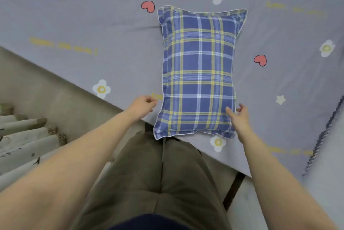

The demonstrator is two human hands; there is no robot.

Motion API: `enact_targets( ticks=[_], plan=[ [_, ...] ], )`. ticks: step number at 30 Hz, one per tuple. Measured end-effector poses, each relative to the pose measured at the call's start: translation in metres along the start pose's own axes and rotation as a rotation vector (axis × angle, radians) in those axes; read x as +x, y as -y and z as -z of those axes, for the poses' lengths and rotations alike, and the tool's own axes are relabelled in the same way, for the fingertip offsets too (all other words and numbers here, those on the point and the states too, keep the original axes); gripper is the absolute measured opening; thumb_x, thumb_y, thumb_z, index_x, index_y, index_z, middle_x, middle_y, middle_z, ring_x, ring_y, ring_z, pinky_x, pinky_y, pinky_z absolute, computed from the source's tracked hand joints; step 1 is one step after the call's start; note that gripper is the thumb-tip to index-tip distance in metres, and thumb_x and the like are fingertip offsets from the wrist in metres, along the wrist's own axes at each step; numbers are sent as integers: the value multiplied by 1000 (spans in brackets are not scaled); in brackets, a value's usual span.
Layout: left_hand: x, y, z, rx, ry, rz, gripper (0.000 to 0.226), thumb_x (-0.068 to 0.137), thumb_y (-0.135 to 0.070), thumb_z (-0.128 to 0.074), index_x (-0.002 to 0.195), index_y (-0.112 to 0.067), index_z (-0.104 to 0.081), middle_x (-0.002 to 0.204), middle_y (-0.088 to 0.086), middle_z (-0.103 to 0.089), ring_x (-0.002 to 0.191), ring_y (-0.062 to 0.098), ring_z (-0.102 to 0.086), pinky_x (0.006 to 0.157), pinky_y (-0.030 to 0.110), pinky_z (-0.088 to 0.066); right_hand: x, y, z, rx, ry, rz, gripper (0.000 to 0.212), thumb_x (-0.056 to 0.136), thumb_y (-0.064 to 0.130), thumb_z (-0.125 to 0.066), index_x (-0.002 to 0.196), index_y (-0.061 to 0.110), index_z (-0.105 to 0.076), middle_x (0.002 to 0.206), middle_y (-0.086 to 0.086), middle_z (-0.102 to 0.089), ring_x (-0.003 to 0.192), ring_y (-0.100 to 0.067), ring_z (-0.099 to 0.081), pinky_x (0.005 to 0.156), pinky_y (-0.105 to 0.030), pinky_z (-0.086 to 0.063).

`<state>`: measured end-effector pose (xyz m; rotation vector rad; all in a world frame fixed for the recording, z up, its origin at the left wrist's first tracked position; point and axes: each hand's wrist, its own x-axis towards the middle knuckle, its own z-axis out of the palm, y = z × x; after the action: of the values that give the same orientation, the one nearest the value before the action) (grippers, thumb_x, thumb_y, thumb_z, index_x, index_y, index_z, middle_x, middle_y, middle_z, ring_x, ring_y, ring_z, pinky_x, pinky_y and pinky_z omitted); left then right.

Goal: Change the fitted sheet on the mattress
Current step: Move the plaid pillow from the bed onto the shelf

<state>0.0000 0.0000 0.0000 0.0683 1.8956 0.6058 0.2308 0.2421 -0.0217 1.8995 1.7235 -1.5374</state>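
Across the bed top, the grey fitted sheet (111, 25) lay spread nearly flat, with a few shallow creases beside the pillow. It was printed with white flowers, red hearts, pale stars and blurred yellow lettering, and it reached the near edge just in front of the person's legs. On it, close to that edge, lay a blue, yellow and white plaid pillow (198, 69), lengthways away from the person, its near corner hanging slightly past the edge. The left hand (143, 104) hovered just beside the pillow's left side, fingers loosely curled and holding nothing. The right hand (240, 116) was at the pillow's near right corner, fingers parted and relaxed, thumb over the plaid cloth. Whether it actually touched the cloth could not be told. Both bare forearms reached forward from the bottom of the view, above olive trousers (167, 174). A dark bed frame (235, 187) showed below the sheet's near edge, and a dark blue scalloped trim (324, 136) ran along its right side. A beige floor (46, 81) lay to the left, and on it pale rolled cloths (28, 136) with brown fringed ends.
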Motion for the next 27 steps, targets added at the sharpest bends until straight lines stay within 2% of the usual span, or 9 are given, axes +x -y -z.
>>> enact_targets(
  ticks=[2,4,8,11,14,17,19,23,27],
  plan=[
    [16,-6,-19,26,-38,17,37,97,-22,-53,131,-6,-53,129,10,-57,108,23,-59,79,21,-43,27,9,4,-41,24,57,71,90,29,-67,147,8,-30,135,-4,-43,112,-18,-48,92,-34,-42],
    [29,-7,-40,1,-36,32,51,94,-30,-60,139,-9,-45,140,7,-50,121,21,-52,90,22,-37,53,15,4,-9,128,33,69,88,34,-68,144,11,-35,137,-4,-48,107,-16,-55,91,-35,-46],
    [55,-12,-68,-334,25,118,85,80,-36,-76,146,-17,-25,126,-4,-51,94,3,-55,72,14,-44,92,16,0,104,264,-70,82,83,44,-70,148,14,-31,141,-4,-52,112,-21,-61,92,-39,-53],
    [61,-23,-85,-496,-108,184,95,71,-42,-82,137,-23,-16,118,2,-48,87,7,-55,77,24,-45,100,23,-5,185,276,-96,82,74,52,-74,141,17,-43,130,-5,-62,108,-25,-65,94,-46,-53],
    [57,-42,-77,-596,-157,194,97,63,-52,-82,136,-12,-32,118,2,-57,94,18,-62,80,28,-46,87,47,-10,251,329,-101,76,60,57,-79,124,21,-61,111,-6,-72,96,-28,-71,87,-48,-57],
    [41,-65,-38,-646,-83,152,72,52,-65,-79,103,-15,-68,84,-7,-76,81,14,-73,54,15,-51,69,88,-17,310,417,-24,73,59,53,-81,120,18,-66,104,-7,-75,93,-27,-73,80,-45,-60],
    [26,-75,-10,-635,-133,161,53,59,-66,-77,84,-21,-64,67,-15,-71,66,4,-68,52,14,-43,53,117,-27,328,454,23,65,67,45,-82,122,17,-65,106,-7,-74,94,-27,-72,77,-43,-60],
    [-12,-61,39,-720,-277,155,64,58,-66,-78,96,-17,-63,90,-8,-67,80,10,-62,77,26,-44,12,166,-62,275,565,83,50,79,36,-77,124,17,-64,108,-8,-73,95,-28,-72,81,-45,-59],
    [-67,-15,92,-915,-397,68,52,64,-55,-81,95,-15,-69,82,-1,-76,70,12,-73,49,14,-51,-44,210,-119,180,637,224,52,76,37,-79,122,19,-64,106,-3,-74,93,-23,-72,78,-40,-60]
  ],
)
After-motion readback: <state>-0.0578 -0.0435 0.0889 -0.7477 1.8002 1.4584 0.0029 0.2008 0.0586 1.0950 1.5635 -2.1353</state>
